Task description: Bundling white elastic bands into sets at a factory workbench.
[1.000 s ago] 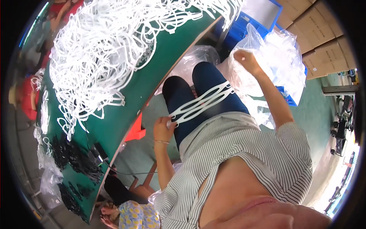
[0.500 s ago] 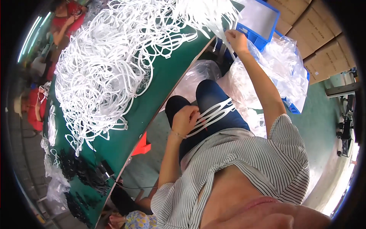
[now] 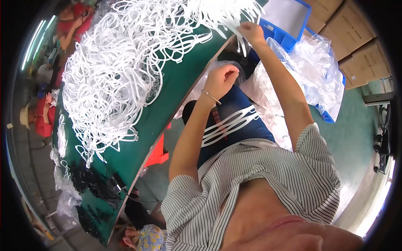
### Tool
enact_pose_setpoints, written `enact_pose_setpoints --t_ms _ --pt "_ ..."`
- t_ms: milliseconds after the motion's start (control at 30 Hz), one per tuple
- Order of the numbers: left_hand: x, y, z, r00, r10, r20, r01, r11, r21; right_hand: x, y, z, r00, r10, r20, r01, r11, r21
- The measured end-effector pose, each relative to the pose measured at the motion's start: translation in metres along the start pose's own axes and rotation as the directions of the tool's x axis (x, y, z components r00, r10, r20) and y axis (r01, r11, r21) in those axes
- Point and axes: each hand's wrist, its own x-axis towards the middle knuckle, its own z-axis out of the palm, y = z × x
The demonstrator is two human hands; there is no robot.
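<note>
My right hand (image 3: 252, 33) is at the table's far right edge, its fingers pinched on white cable-like straps (image 3: 242, 44) whose ends hang over the edge. Just beside it lies a fanned bundle of white straps (image 3: 222, 12). My left hand (image 3: 222, 81) is raised above my knees, fingers curled in, with nothing visible in them. Several white looped straps (image 3: 234, 125) lie across my lap on dark blue trousers, apart from both hands. On the green table (image 3: 167, 98) spreads a big tangled heap of white looped straps (image 3: 109, 75).
Black straps (image 3: 90, 184) and a small black box (image 3: 116, 183) with a cord lie at the table's near end. Right of me are a blue crate (image 3: 286, 42), clear plastic bags (image 3: 310, 71) and stacked cartons (image 3: 349, 31). A red stool (image 3: 158, 152) stands under the table; other people sit around.
My left hand has left the straps on my lap and moved up and away, toward my right hand. My right hand has shifted slightly left and farther away.
</note>
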Motion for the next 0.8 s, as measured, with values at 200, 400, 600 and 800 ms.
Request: enact_pose_setpoints --t_ms 200,400,600,800 --pt "0.017 -0.011 -0.007 0.971 -0.239 -0.019 0.202 0.859 -0.470 -0.049 -0.031 -0.037 0.975 -0.035 0.218 -0.080 0.865 0.496" --pt "0.063 -0.018 -0.006 0.894 -0.369 0.254 0.352 0.227 -0.908 -0.125 -0.076 -0.057 0.860 0.000 0.510 -0.351 0.726 0.592" --pt "0.103 -0.010 -0.005 0.930 -0.272 0.246 0.259 0.014 -0.966 -0.190 -0.080 -0.089 0.712 0.047 0.700 -0.508 0.722 0.469" --pt "0.042 0.028 -0.026 0.876 -0.481 -0.035 0.005 0.081 -0.997 -0.217 -0.050 -0.151 0.735 0.109 0.669 -0.500 0.754 0.426"
